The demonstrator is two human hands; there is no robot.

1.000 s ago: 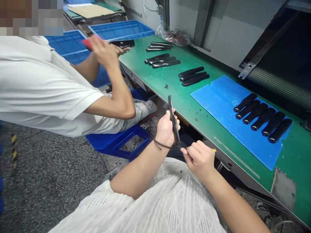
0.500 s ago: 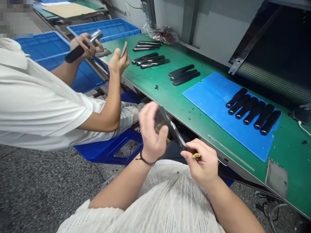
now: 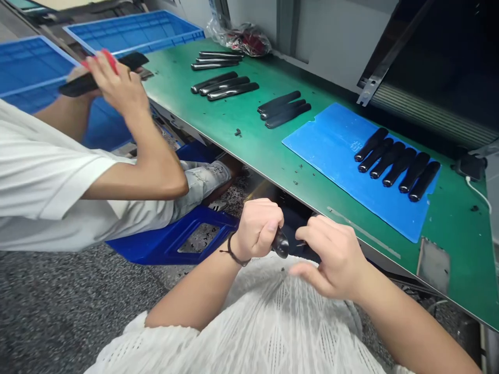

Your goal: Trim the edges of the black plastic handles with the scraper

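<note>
A: L hand [image 3: 257, 228], what'd it have?
B: Dark glossy handle [image 3: 280, 243], in a full fist. Fingers wrapped right round, only the rounded end showed past the grip, rest hidden. Held low, just over the white knit top [image 3: 249, 322], below bench height.
A: R hand [image 3: 331, 257]?
B: Not on the handle as far as I cld see. Fingers curled just beside its end, thumb apart, part open. Tiny pale sliver [image 3: 301, 243] by the fingertips, too small to tell what, or if it was held.
A: What lay beyond the grip?
B: Green bench edge [image 3: 351, 218] just past both hands. Further out, blue mat [image 3: 312, 145] w/ six black handles [image 3: 397, 163] side by side, more in small rows past that.
A: Left of the grip?
B: Co-worker's hands [image 3: 113, 83], up high, on a black piece [image 3: 89, 80] w/ something red on top. Blue crates [image 3: 132, 31] behind.
</note>
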